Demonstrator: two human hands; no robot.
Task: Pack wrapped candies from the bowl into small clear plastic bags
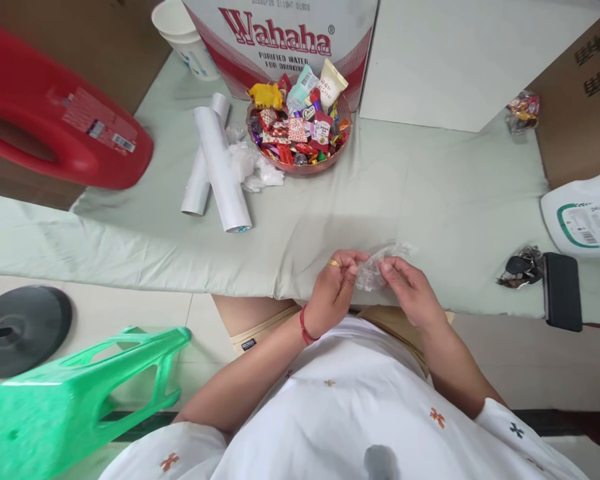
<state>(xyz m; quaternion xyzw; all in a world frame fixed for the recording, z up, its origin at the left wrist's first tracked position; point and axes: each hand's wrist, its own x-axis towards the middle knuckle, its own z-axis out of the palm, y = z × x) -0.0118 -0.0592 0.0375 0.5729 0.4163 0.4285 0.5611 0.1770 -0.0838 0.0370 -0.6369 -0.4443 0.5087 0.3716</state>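
Observation:
A crumpled clear plastic bag [373, 272] is stretched between my two hands at the front edge of the cloth-covered table [430, 193]. My left hand [335, 287], with a gold ring and a red bracelet, pinches its left side. The fingers of my right hand [407, 283] are closed on its right side. Beyond my hands, a glass bowl [307, 167] holds many wrapped candies [300, 127]. Left of the bowl lie two crossed white rolls [223, 173], with crumpled clear plastic [255, 167] beside them.
A Wahaha carton [290, 40] and white cup [190, 43] stand behind. A red jug [80, 127] is left. Keys [520, 267], a black phone [563, 290] and a white bottle [587, 217] lie right. A green stool [55, 413] is below the table, left.

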